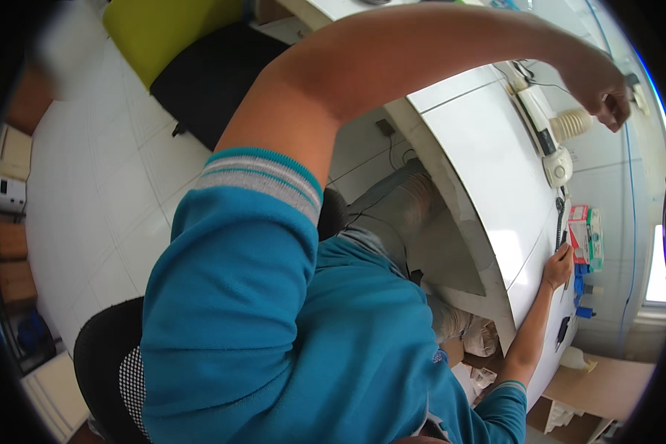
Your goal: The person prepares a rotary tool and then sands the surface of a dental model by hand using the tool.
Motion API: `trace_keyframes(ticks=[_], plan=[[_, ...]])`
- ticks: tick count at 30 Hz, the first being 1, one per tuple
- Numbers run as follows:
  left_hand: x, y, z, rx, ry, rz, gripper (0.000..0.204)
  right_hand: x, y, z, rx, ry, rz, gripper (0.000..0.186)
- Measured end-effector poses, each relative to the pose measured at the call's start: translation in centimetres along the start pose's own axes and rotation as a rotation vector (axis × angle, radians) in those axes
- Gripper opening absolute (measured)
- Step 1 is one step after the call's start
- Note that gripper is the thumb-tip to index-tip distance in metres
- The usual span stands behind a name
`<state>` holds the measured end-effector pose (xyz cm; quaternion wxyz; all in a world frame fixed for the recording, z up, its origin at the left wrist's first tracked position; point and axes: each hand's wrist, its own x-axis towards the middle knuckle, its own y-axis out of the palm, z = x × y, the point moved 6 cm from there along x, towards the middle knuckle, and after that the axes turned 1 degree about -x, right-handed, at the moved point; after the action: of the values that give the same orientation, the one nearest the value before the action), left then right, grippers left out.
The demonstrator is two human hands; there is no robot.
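My left hand (601, 95) is raised at the upper right, fingers curled, beside a pale wall fitting with a dark top (636, 92); what is between the fingers is unclear. Below it lies a white device (553, 163) with a cream corrugated part (570, 124). My right hand (557, 265) rests on the white tiled bench (466, 140), fingers closed round a dark slim object (564, 238) near a black coiled cord (560, 211). Red-and-white and green boxes (584, 237) stand beside it, with blue containers (581, 285) below.
A yellow-green and black chair (192, 81) is at the upper left. The black mesh chair (107, 355) I sit on shows at the lower left. Cartons (11, 263) line the far left. A wooden shelf unit (614, 381) stands at the lower right. Cables hang beneath the bench.
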<state>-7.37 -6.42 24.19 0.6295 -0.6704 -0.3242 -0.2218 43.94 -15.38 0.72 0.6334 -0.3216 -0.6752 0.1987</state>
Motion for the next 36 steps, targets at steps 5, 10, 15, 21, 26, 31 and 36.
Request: trace_keyframes(ticks=[5, 10, 15, 21, 26, 31, 36], plan=[[0.2, 6.0, -1.3, -0.187, 0.133, 0.006, 0.022, -1.1, -0.6, 0.0, 0.022, 0.068, 0.053, 0.031], [-1.9, 11.9, 0.7, -0.315, 0.006, 0.046, 0.015, -1.4, -1.6, 3.4, 0.13, 0.082, 0.056, 0.022], [-3.3, 13.9, 4.3, -0.485, -0.206, 0.013, 0.015, -0.3, -3.4, 4.2, 0.227, 0.045, 0.046, 0.017], [-3.3, 18.5, 8.8, -0.513, -0.338, 0.046, 0.018, -0.2, -2.8, 4.0, 0.244, 0.058, 0.074, 0.017], [0.3, 24.2, 8.2, -0.455, -0.353, -0.06, 0.027, -0.1, -3.2, 3.8, 0.283, 0.028, 0.092, 0.013], [3.6, 31.3, 8.3, -0.264, -0.36, -0.124, 0.039, -0.2, -3.0, 4.0, 0.294, -0.001, 0.105, 0.014], [8.0, 35.9, 10.3, 0.026, -0.184, -0.154, 0.039, 0.1, -3.0, 4.3, 0.32, 0.015, 0.154, 0.016]])
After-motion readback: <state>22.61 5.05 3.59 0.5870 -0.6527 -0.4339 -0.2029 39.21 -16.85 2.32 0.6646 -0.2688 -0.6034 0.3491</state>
